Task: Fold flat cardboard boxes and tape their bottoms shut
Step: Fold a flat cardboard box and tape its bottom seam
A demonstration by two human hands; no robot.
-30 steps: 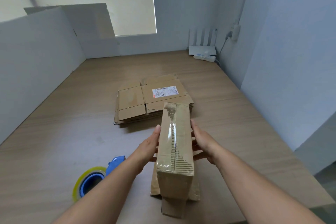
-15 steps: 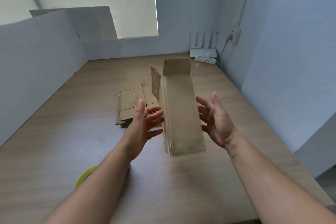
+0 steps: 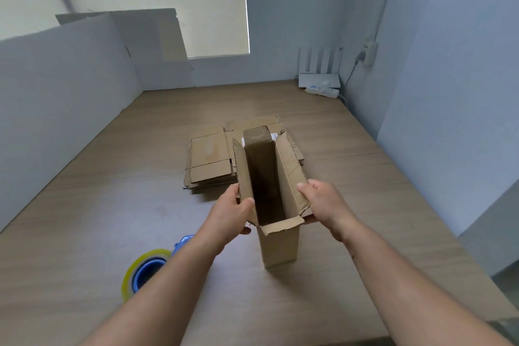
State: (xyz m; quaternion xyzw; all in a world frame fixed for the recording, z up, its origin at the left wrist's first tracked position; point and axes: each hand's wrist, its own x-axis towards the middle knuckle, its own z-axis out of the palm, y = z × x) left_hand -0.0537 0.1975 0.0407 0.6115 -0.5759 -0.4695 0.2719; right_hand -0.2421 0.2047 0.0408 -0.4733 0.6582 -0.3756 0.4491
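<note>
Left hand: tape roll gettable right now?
Probably, once it lets go: the left hand grips the upright box's left flap. The tape roll lies on the table close by on that side, with nothing between.

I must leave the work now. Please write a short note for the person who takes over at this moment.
Left hand grips the left top flap of the folded box; right hand grips the right flap.
Box is upright, open end up; its bottom is hidden.
Tape roll lies near left on the table.
Stack of flat boxes behind still needs folding and taping.
</note>
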